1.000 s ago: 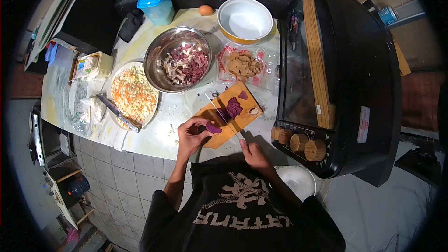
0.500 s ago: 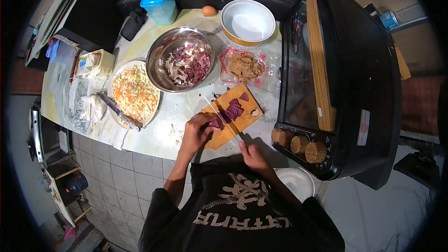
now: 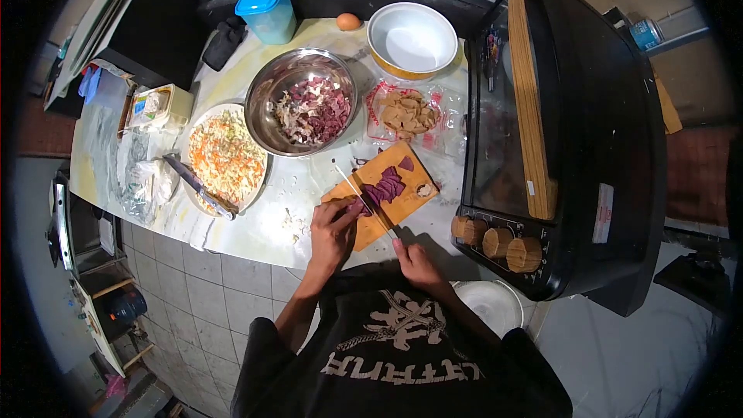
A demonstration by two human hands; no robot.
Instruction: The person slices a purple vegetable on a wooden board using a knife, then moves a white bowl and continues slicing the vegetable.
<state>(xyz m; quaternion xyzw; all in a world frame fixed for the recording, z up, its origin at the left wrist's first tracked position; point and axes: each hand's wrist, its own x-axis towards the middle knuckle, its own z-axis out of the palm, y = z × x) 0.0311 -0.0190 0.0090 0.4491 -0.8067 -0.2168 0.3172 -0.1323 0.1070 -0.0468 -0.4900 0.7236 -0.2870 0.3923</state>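
Observation:
My left hand [image 3: 333,230] presses a purple vegetable piece [image 3: 357,205] onto the near end of the wooden cutting board [image 3: 408,172]. In my right hand [image 3: 415,262] is a knife [image 3: 362,194], its blade lying across the board right beside my left fingers. A pile of purple slices [image 3: 388,183] sits in the middle of the board. A small pale round scrap [image 3: 423,190] lies at the board's right edge.
A steel bowl [image 3: 309,107] of chopped purple and white pieces stands behind the board. A plate of shredded vegetables [image 3: 224,155] with a second knife [image 3: 198,186] lies left. A white bowl [image 3: 410,37], a packet of brown pieces [image 3: 405,112], an egg [image 3: 348,22], a blue tub [image 3: 266,9]. Black oven [image 3: 565,131] right.
My left hand moved the purple piece further onto the board and now covers most of it. The knife shifted closer to my left fingers.

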